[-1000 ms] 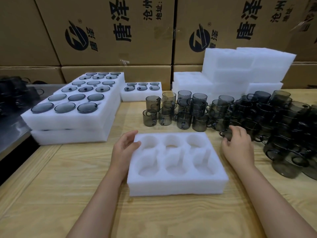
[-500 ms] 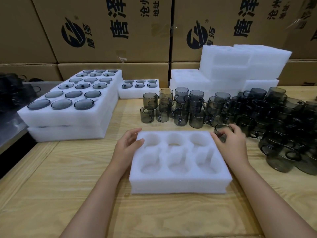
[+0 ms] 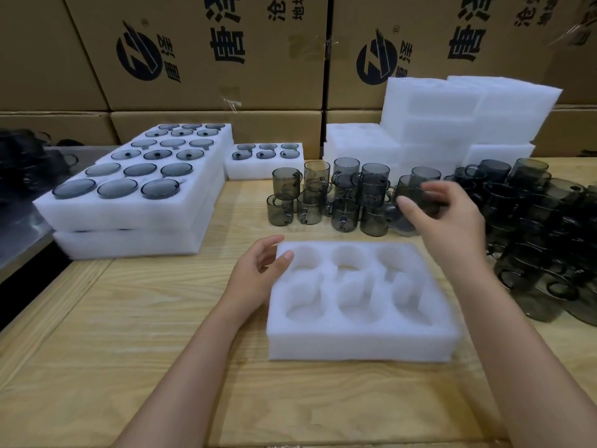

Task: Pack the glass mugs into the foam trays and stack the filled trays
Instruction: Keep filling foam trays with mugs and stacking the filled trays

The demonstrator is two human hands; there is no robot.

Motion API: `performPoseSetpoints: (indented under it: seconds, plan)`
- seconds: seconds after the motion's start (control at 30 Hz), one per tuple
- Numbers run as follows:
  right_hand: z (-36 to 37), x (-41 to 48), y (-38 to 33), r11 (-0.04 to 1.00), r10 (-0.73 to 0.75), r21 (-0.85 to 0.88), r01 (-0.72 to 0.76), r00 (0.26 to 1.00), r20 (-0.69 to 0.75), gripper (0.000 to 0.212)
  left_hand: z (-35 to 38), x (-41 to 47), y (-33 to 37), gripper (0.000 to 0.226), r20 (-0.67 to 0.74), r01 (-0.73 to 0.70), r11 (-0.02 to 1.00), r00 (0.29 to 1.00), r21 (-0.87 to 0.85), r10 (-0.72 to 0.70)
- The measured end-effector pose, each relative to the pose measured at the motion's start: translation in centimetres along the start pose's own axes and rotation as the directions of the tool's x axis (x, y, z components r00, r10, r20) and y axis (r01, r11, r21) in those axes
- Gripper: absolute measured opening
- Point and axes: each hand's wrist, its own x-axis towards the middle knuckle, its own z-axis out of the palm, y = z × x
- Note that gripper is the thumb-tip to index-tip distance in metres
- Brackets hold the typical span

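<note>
An empty white foam tray [image 3: 358, 337] with six round pockets lies on the wooden table in front of me. My left hand [image 3: 258, 273] is at its back left corner, thumb on the foam and fingers loosely curled beside it. My right hand [image 3: 449, 221] is raised behind the tray's back right corner, blurred by motion. It holds a smoky glass mug [image 3: 400, 223] tilted under the thumb. Several loose glass mugs [image 3: 323, 198] stand stacked in a cluster behind the tray.
Stacked filled trays [image 3: 129, 221] sit at the left, and a small filled tray [image 3: 265, 169] stands further back. Spare empty foam trays [image 3: 452, 124] are piled at the back right. A dense heap of mugs [image 3: 542, 237] is at the right. Cardboard boxes [image 3: 206, 53] wall the back.
My right hand took a mug from the right heap and lifted it up and leftward above the mug cluster. My left hand stayed at the tray's left corner.
</note>
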Motion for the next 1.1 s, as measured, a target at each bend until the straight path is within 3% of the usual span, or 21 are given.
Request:
performPoseSetpoints:
  seconds: [0.07, 0.17, 0.23, 0.33, 0.5, 0.67, 0.87, 1.1]
  plan:
    - [1.5, -0.5, -2.8, 0.997, -0.016, 0.074, 0.001, 0.978, 0.21, 0.042, -0.1, 0.0, 0.0, 0.027, -0.008, 0.007, 1.0, 1.0, 0.014, -0.006]
    - [4.2, -1.5, -5.9, 0.996, -0.034, 0.084, -0.012, 0.855, 0.518, 0.051, -0.2, 0.1, 0.0, 0.026, -0.012, -0.019, 1.0, 1.0, 0.013, 0.02]
    - [5.7, -2.2, -6.9, 0.999, -0.039, 0.045, 0.014, 0.781, 0.623, 0.054, -0.3, 0.1, 0.0, 0.024, -0.011, -0.047, 0.999, 0.999, 0.003, 0.047]
    - [7.1, -2.8, -7.0, 0.985, -0.05, -0.089, 0.147, 0.742, 0.669, 0.058, -0.4, 0.0, 0.0, 0.033, -0.002, -0.053, 0.999, 0.999, -0.015, 0.052]
    - [7.4, -2.6, -6.6, 0.963, -0.065, -0.141, 0.231, 0.702, 0.71, 0.059, -0.4, 0.0, 0.0, 0.055, 0.042, -0.004, 0.998, 0.999, -0.064, 0.006]
    - [7.7, -2.9, -6.4, 0.94, -0.093, -0.156, 0.303, 0.667, 0.74, 0.059, -0.3, 0.0, 0.2, 0.033, 0.044, -0.016, 0.996, 0.999, -0.083, 0.02]
    - [7.6, -2.8, -6.1, 0.923, -0.115, -0.134, 0.361, 0.59, 0.799, 0.056, 0.0, -0.3, 0.3, 0.044, 0.046, -0.07, 0.997, 0.996, 0.014, 0.07]
    - [7.8, -2.6, -5.1, 0.974, -0.086, -0.051, 0.222, 0.564, 0.822, 0.05, 0.8, -0.3, 1.0, 0.037, 0.033, -0.178, 0.982, 0.984, 0.062, 0.176]
